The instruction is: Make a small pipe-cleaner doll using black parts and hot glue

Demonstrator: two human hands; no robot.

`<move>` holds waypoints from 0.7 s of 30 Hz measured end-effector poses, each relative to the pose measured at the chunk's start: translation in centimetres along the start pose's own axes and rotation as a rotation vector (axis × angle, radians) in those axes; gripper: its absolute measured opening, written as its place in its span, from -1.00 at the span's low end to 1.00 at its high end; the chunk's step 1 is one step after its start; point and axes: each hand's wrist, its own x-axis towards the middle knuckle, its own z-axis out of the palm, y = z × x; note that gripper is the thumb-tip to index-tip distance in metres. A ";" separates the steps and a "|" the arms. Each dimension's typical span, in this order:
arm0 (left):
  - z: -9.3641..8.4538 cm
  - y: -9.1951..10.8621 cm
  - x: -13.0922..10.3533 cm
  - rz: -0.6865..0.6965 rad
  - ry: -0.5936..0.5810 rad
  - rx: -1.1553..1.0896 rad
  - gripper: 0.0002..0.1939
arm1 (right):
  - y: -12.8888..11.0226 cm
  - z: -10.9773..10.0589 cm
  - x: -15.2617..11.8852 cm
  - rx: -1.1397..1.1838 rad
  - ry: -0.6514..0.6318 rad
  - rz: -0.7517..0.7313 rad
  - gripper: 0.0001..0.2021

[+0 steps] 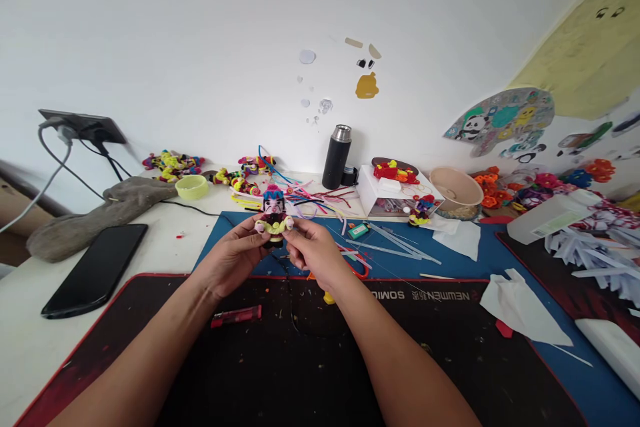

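Note:
Between both hands, upright above the mats, is a small pipe-cleaner doll (273, 210) with a blue and pink headpiece, a pale face, a dark body and pale yellow arms. My left hand (239, 247) pinches its left side. On the other side, my right hand (311, 247) grips its arm between thumb and fingers. A red craft knife (237, 316) lies on the black mat (260, 373) below. Orange-handled scissors (361, 271) are partly hidden behind my right wrist, near a small yellow object (329, 297).
A black thermos (337, 157) stands by the wall among loose pipe cleaners (320, 197). Clear glue sticks (405, 243) lie on the blue mat (450, 267). At left are a phone (95, 270) and a yellow bowl (192, 187); a white box (400, 190) and pink basket (456, 187) sit right.

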 end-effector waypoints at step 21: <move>-0.3 0.0 0.2 0.031 0.026 -0.042 -0.61 | -0.2 -0.1 0.1 0.040 0.156 -0.068 -0.55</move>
